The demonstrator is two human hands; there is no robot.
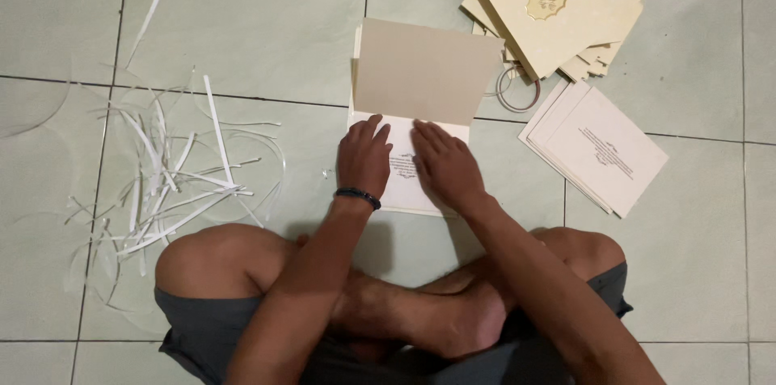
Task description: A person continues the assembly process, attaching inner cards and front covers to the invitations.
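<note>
**Two hands flat on an open card**

Both hands lie palm down at the middle of the frame, fingers stretched out and pointing toward the top of the picture. The left hand (364, 155), with a dark band at the wrist, and the right hand (446, 165) rest side by side on the white printed inner sheet (402, 191) of an open folded card. Neither hand grips anything; they are spread flat and only press on the paper. The fingertips of both reach the lower edge of the beige card flap (424, 71), which stands raised directly above them in the picture, its long axis running left to right across the frame. The two hands are about equally near that edge.

Below the hands, the person's crossed legs and grey shorts (202, 328) fill the bottom of the frame. Everything lies on a pale tiled floor (267, 13). At the left, well apart from the card, lies a loose tangle of white paper strips (174, 183). At the upper right is a stack of cream cards with a gold emblem (558, 5), and just below it, at the right, a small pile of white printed sheets (598, 146). Between the flap and the stack, a roll of clear tape (517, 92) partly shows.
</note>
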